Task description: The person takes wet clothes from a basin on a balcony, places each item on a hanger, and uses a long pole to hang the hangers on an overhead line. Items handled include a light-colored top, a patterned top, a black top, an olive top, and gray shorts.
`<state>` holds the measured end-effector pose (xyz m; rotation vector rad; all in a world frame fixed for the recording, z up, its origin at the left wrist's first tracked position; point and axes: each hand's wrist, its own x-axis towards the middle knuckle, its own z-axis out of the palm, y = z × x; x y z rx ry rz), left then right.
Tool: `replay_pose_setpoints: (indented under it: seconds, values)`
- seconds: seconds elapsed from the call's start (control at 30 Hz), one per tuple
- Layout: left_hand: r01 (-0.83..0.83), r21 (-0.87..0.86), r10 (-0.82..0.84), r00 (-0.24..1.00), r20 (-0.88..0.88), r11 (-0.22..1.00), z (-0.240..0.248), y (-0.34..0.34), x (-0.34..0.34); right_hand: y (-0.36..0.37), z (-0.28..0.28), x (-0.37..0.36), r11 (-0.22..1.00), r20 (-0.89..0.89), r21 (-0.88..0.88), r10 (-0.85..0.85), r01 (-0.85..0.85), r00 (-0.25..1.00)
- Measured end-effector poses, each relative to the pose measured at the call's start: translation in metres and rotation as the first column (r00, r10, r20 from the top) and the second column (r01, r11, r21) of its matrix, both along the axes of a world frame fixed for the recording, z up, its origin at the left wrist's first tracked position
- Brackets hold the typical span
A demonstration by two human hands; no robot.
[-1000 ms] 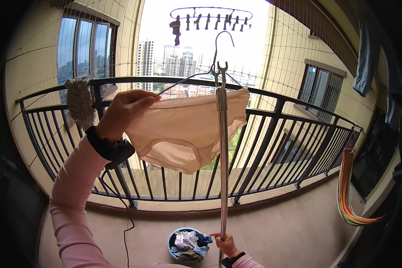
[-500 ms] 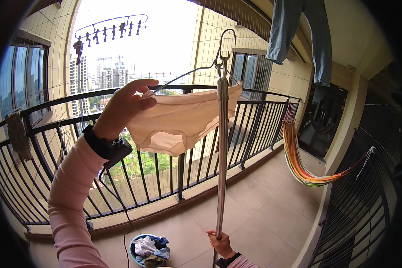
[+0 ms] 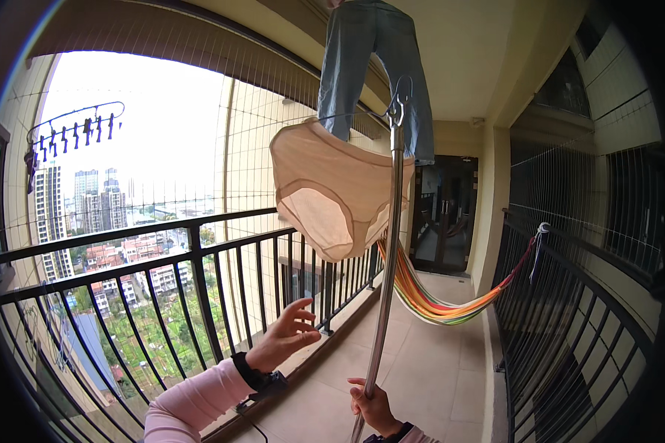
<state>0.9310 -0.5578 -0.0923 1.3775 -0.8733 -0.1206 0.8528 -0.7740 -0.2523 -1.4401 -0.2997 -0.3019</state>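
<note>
Pale peach underpants (image 3: 321, 173) hang from a dark wire hanger (image 3: 355, 114), whose hook rests in the forked tip of a metal pole (image 3: 383, 317). My right hand (image 3: 373, 406) is wrapped round the lower part of this pole, which stands nearly upright. Below the underpants, my left hand (image 3: 284, 338) is held in the air with its fingers apart and nothing in them. Behind the hanger, blue jeans (image 3: 373, 59) hang high up near the ceiling.
A black railing (image 3: 199, 273) runs along the left, with another railing (image 3: 569, 295) on the right. A striped hammock (image 3: 436, 299) is slung across the balcony. A clip hanger (image 3: 74, 133) hangs at upper left. At the far end is a dark door (image 3: 445, 214).
My left hand has let go of the underpants and hanger and dropped lower. The view has turned right and upward; the laundry basin is out of sight. My right hand still grips the pole.
</note>
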Motion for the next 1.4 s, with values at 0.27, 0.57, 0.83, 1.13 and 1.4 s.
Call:
replay_pose_setpoints:
  seconds: [0.27, 0.57, 0.83, 1.13, 1.4]
  values:
    - [0.593, 0.191, -0.558, 0.803, -0.209, 0.782, -0.080, -0.188, 0.060, -0.105, 0.032, 0.073, 0.994, 0.082, 0.085, -0.074, 0.067, 0.994]
    - [0.615, 0.154, -0.604, 0.789, -0.114, 0.774, -0.034, -0.380, 0.113, -0.271, 0.049, 0.104, 0.989, -0.071, 0.063, -0.131, 0.135, 0.989]
    - [0.600, -0.004, -0.598, 0.799, 0.062, 0.800, 0.000, -0.543, 0.160, -0.386, -0.055, 0.106, 0.976, -0.064, -0.001, -0.217, 0.218, 0.974]
    - [0.444, 0.004, -0.432, 0.869, 0.243, 0.896, 0.060, -0.664, 0.242, -0.449, -0.160, 0.152, 0.902, -0.178, 0.224, -0.334, 0.369, 0.926]
    - [0.305, -0.022, -0.280, 0.897, 0.342, 0.952, 0.080, -0.730, 0.358, -0.487, -0.201, 0.242, 0.898, -0.209, 0.234, -0.329, 0.373, 0.921]
